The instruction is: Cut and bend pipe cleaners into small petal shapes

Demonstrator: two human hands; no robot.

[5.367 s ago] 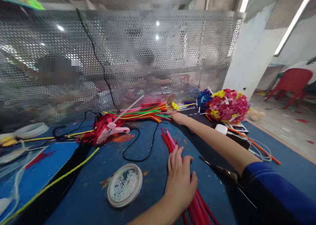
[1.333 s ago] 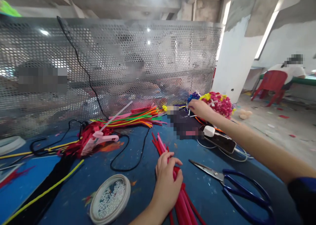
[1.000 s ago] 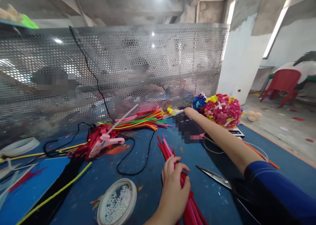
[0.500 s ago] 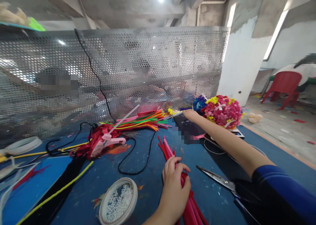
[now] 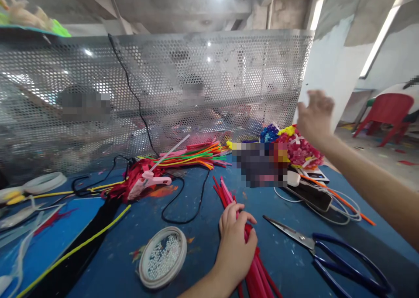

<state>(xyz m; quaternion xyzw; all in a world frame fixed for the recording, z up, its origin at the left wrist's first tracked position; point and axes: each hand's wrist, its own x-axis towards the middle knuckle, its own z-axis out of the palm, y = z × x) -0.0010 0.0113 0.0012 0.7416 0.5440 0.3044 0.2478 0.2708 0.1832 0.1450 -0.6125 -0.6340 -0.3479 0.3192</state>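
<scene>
My left hand is closed over a bundle of red and pink pipe cleaners lying on the blue table. Raised in the air at the right, my right hand is somewhat blurred, its thumb apart from the fingers and nothing visible in it. Behind and below it sits a ball of pink, red and yellow pipe-cleaner flowers, with a blue flower cluster beside it. Blue-handled scissors lie to the right of the bundle, blades slightly apart.
A round tub of white beads stands left of my left hand. Farther back are a pink glue gun and many coloured pipe cleaners. A phone with white cables and an orange pipe cleaner lie at right. A perforated metal screen borders the back.
My right hand has risen from the back of the table and swung right, uncovering the scissors' handles and the orange pipe cleaner. My left hand stays on the bundle. The view has shifted slightly.
</scene>
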